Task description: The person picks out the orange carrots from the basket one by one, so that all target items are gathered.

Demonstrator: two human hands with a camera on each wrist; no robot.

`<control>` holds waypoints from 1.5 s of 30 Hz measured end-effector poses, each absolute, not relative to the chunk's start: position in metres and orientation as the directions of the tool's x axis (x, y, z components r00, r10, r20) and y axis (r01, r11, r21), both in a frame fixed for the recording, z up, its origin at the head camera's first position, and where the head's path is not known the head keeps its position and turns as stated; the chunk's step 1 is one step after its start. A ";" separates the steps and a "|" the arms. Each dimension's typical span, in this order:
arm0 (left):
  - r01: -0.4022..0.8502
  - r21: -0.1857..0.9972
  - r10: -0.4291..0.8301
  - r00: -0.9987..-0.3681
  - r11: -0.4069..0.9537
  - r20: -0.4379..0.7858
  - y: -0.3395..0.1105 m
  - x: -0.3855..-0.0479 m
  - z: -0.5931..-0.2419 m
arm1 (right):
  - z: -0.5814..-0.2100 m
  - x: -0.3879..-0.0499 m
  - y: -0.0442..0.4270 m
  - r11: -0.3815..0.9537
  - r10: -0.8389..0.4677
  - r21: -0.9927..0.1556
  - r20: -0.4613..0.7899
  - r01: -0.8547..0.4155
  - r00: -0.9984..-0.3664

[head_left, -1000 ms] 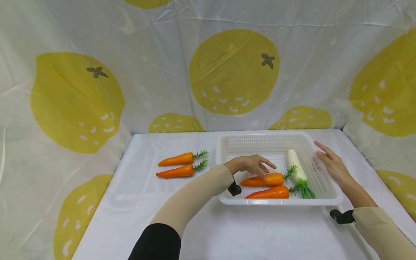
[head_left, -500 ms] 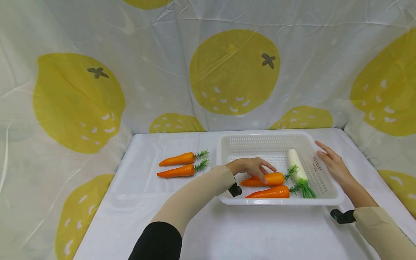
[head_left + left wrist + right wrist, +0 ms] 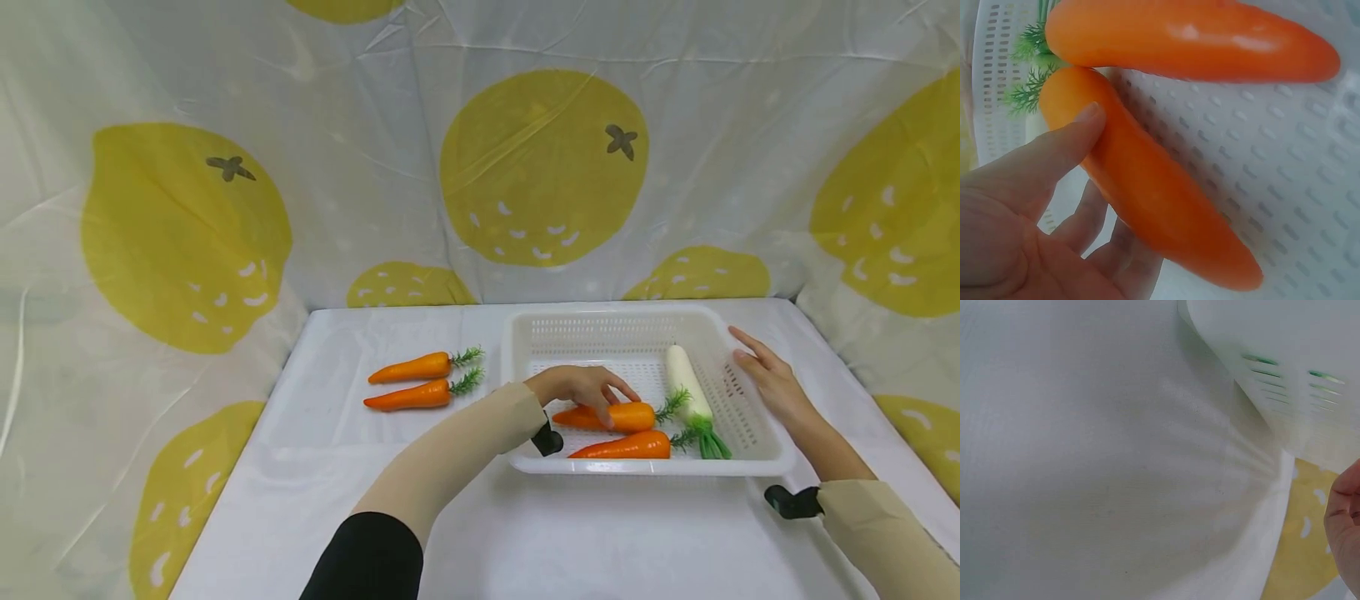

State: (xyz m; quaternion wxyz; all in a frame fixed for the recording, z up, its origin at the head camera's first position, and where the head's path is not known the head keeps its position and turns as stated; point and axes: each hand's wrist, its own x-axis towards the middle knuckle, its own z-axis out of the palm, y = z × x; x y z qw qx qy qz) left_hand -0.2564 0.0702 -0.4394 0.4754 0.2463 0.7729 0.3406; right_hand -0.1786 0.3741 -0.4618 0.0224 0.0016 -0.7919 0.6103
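My left hand (image 3: pixel 588 387) is inside the white basket (image 3: pixel 652 467), pinching an orange carrot (image 3: pixel 633 416) between thumb and fingers. In the left wrist view the thumb of the left hand (image 3: pixel 1029 219) presses on this carrot (image 3: pixel 1147 181), with the fingers at its far side. A second carrot (image 3: pixel 633 446) lies in front of it, and a white radish (image 3: pixel 685 387) with green leaves lies to their right. My right hand (image 3: pixel 776 387) rests with extended fingers against the basket's right rim; the right wrist view shows part of that hand (image 3: pixel 1344 519) beside the basket wall (image 3: pixel 1260 337).
Two more carrots (image 3: pixel 412 367) (image 3: pixel 411 396) lie side by side on the white table (image 3: pixel 315 500), left of the basket. A curtain (image 3: pixel 360 150) with yellow fruit prints hangs behind and at both sides of the table.
The carrot at my left hand has tilted slightly, its leafy end now lower and closer to the front carrot. My right hand stays at the rim. The whole view has shifted slightly.
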 end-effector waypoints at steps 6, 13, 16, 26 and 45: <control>0.055 0.761 0.698 -0.443 0.647 -0.562 0.067 -0.261 -0.433 | -0.462 -0.179 0.374 0.241 0.011 -0.970 0.041 -0.037 -0.999; 0.111 0.793 0.740 -0.457 0.599 -0.494 0.054 -0.269 -0.414 | -0.462 -0.181 0.374 0.239 0.010 -0.971 0.034 -0.030 -0.999; 0.150 0.819 0.772 -0.460 0.554 -0.438 0.045 -0.271 -0.400 | -0.462 -0.181 0.374 0.237 0.009 -0.971 0.032 -0.029 -0.999; 0.213 0.878 0.840 -0.452 0.428 -0.300 -0.004 -0.274 -0.354 | -0.462 -0.182 0.372 0.223 -0.001 -0.974 0.029 -0.028 -1.000; 0.264 0.867 0.845 -0.461 0.423 -0.272 -0.098 -0.252 -0.331 | -0.461 -0.179 0.376 0.170 -0.022 -0.985 -0.023 0.019 -1.000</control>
